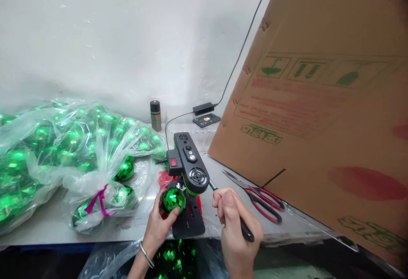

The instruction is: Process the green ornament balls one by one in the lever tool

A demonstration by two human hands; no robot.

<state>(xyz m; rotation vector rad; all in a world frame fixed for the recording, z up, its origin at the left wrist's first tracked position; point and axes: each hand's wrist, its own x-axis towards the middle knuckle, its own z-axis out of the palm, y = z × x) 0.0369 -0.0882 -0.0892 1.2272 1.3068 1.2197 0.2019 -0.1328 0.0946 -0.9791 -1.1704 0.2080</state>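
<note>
My left hand holds a shiny green faceted ball ornament between its fingers and thumb. The ball is at the near side of a small black tabletop machine with round grilles and a red switch, just above its flat base plate. Whether the ball touches the machine is hidden. My right hand is closed around the black grip of a lever, whose metal rod runs toward the machine's right side.
Clear plastic bags of green balls cover the left of the table, one tied with purple ribbon. Red-handled scissors lie by a large cardboard box at right. Behind stand a spray can and a power adapter.
</note>
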